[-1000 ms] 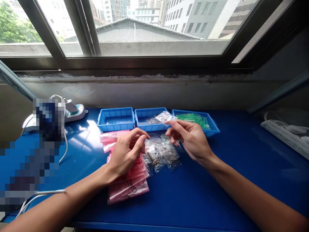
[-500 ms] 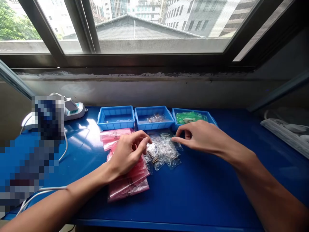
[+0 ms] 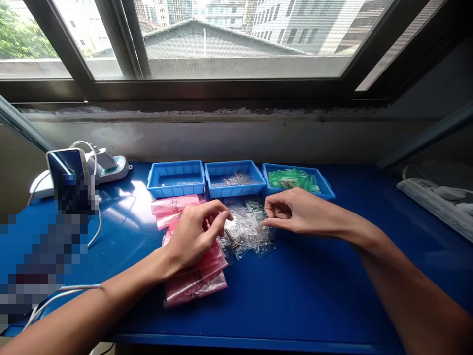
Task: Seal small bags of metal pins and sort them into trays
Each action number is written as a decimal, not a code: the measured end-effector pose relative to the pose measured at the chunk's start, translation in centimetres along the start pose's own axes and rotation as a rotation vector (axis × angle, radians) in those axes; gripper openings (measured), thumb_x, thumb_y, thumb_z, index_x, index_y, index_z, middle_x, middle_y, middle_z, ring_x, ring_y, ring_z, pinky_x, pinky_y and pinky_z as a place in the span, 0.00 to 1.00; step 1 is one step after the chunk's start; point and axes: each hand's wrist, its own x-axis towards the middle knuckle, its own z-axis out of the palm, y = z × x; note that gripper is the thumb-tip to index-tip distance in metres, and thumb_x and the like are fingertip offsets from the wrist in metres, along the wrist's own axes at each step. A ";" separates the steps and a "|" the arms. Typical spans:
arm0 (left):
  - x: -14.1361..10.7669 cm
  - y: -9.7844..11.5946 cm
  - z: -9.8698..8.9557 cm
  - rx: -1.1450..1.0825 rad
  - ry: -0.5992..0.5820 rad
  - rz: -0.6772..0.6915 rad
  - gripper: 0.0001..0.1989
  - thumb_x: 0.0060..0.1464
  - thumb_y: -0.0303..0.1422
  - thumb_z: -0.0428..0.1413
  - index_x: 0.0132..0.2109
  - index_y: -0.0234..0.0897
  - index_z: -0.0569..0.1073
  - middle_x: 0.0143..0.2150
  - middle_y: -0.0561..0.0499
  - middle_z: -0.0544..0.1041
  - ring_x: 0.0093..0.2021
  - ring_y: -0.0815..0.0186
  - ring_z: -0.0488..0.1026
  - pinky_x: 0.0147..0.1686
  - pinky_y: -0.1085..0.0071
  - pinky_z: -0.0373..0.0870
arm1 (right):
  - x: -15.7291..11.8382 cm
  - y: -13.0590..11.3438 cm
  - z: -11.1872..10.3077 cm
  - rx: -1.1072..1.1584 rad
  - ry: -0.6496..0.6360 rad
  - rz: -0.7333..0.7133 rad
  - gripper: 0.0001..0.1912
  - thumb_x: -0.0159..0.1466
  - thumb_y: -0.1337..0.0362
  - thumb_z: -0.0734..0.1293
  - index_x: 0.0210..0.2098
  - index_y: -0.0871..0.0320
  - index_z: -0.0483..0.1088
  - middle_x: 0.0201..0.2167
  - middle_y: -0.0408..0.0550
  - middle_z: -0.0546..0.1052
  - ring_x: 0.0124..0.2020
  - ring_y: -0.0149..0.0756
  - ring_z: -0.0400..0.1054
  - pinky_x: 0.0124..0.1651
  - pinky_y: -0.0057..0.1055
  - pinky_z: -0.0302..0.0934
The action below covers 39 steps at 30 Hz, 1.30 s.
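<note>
The left hand and right hand stay apart, fingertips meeting the heap of clear plastic bags from either side; whether the left pinches one, I can't tell. The right looks empty, just in front of a blue plastic tray, while the left sits over pink zip bags.

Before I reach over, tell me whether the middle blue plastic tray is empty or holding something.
Holding something: the middle blue plastic tray has a small cluster of metallic parts lying on its floor.
</note>
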 end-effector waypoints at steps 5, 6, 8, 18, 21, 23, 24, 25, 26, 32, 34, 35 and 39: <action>0.2 -0.1 0.0 0.012 0.031 0.014 0.13 0.68 0.35 0.53 0.41 0.32 0.78 0.31 0.48 0.80 0.30 0.65 0.77 0.28 0.73 0.71 | -0.2 -1.2 -0.1 0.245 0.064 -0.075 0.19 0.61 0.50 0.75 0.25 0.56 0.71 0.22 0.44 0.75 0.24 0.33 0.67 0.25 0.28 0.58; 0.2 -0.1 0.0 0.017 0.040 0.019 0.12 0.68 0.35 0.54 0.42 0.32 0.78 0.33 0.48 0.81 0.31 0.66 0.77 0.29 0.73 0.71 | -0.2 -1.5 0.1 0.298 0.076 -0.093 0.18 0.61 0.50 0.75 0.26 0.56 0.71 0.23 0.44 0.76 0.24 0.33 0.68 0.26 0.28 0.59; 0.3 -0.1 0.1 0.022 0.046 0.031 0.11 0.67 0.36 0.56 0.45 0.32 0.78 0.36 0.47 0.82 0.31 0.67 0.76 0.29 0.74 0.71 | -0.2 -2.0 0.8 0.406 0.099 -0.131 0.17 0.61 0.51 0.76 0.27 0.57 0.72 0.24 0.44 0.77 0.24 0.32 0.68 0.26 0.28 0.60; 0.1 -0.4 0.0 -0.104 0.076 0.026 0.08 0.64 0.33 0.61 0.38 0.33 0.81 0.33 0.49 0.82 0.30 0.67 0.77 0.29 0.75 0.72 | 0.5 -3.4 3.5 0.550 0.226 -0.224 0.13 0.62 0.55 0.76 0.37 0.57 0.78 0.27 0.44 0.79 0.25 0.32 0.71 0.26 0.25 0.64; 0.2 -0.4 -0.1 -0.189 0.109 -0.032 0.09 0.65 0.34 0.61 0.38 0.33 0.81 0.33 0.49 0.82 0.30 0.68 0.77 0.30 0.75 0.74 | 0.6 -3.3 3.6 0.512 0.184 -0.209 0.12 0.65 0.54 0.74 0.38 0.58 0.80 0.25 0.44 0.80 0.23 0.32 0.71 0.25 0.26 0.63; 0.3 -0.4 -0.1 -0.196 0.107 -0.047 0.09 0.65 0.34 0.61 0.38 0.34 0.81 0.33 0.50 0.82 0.31 0.69 0.77 0.31 0.76 0.73 | 0.7 -3.3 3.8 0.509 0.196 -0.219 0.13 0.67 0.55 0.71 0.35 0.59 0.80 0.24 0.45 0.79 0.21 0.31 0.69 0.24 0.26 0.62; 0.4 -0.4 -0.1 -0.190 0.107 -0.053 0.08 0.64 0.34 0.61 0.38 0.34 0.81 0.34 0.50 0.82 0.31 0.68 0.77 0.31 0.76 0.73 | 0.7 -3.4 3.9 0.508 0.218 -0.228 0.13 0.67 0.56 0.71 0.33 0.59 0.79 0.24 0.45 0.79 0.21 0.31 0.69 0.24 0.26 0.62; 0.4 -0.4 -0.1 -0.183 0.109 -0.059 0.08 0.65 0.33 0.61 0.38 0.34 0.81 0.33 0.50 0.82 0.31 0.68 0.77 0.31 0.76 0.73 | 0.7 -3.4 3.9 0.502 0.245 -0.238 0.13 0.67 0.56 0.70 0.32 0.60 0.79 0.23 0.45 0.79 0.21 0.31 0.69 0.24 0.27 0.62; 0.4 -0.3 -0.1 -0.176 0.109 -0.065 0.08 0.64 0.33 0.61 0.39 0.33 0.81 0.33 0.49 0.82 0.31 0.68 0.77 0.31 0.76 0.73 | 0.7 -3.4 4.0 0.491 0.274 -0.248 0.12 0.67 0.57 0.70 0.32 0.60 0.78 0.23 0.45 0.78 0.21 0.31 0.68 0.24 0.26 0.62; 0.3 -0.1 -0.1 -0.162 0.111 -0.113 0.09 0.63 0.35 0.62 0.36 0.33 0.80 0.32 0.50 0.81 0.29 0.69 0.75 0.28 0.77 0.71 | 0.7 -3.5 4.1 0.467 0.283 -0.247 0.11 0.68 0.58 0.69 0.33 0.59 0.76 0.22 0.43 0.77 0.20 0.31 0.68 0.24 0.26 0.62; 0.3 -0.1 -0.1 -0.172 0.114 -0.122 0.10 0.64 0.35 0.62 0.35 0.33 0.80 0.32 0.50 0.81 0.29 0.69 0.75 0.28 0.76 0.71 | 0.7 -3.5 4.2 0.443 0.244 -0.242 0.12 0.68 0.58 0.69 0.34 0.59 0.77 0.22 0.44 0.77 0.20 0.32 0.68 0.24 0.27 0.61; 0.4 -0.2 -0.1 -0.177 0.114 -0.124 0.11 0.64 0.35 0.62 0.35 0.34 0.80 0.32 0.50 0.81 0.29 0.69 0.76 0.28 0.76 0.72 | 0.7 -3.5 4.2 0.426 0.237 -0.243 0.12 0.68 0.58 0.69 0.34 0.59 0.77 0.22 0.44 0.78 0.20 0.32 0.69 0.24 0.27 0.61; 0.4 -0.4 -0.1 -0.182 0.108 -0.112 0.10 0.64 0.36 0.62 0.37 0.34 0.80 0.34 0.49 0.82 0.31 0.67 0.78 0.31 0.75 0.74 | 0.8 -3.4 4.3 0.395 0.269 -0.257 0.12 0.68 0.58 0.70 0.32 0.59 0.78 0.23 0.44 0.78 0.20 0.31 0.68 0.25 0.27 0.60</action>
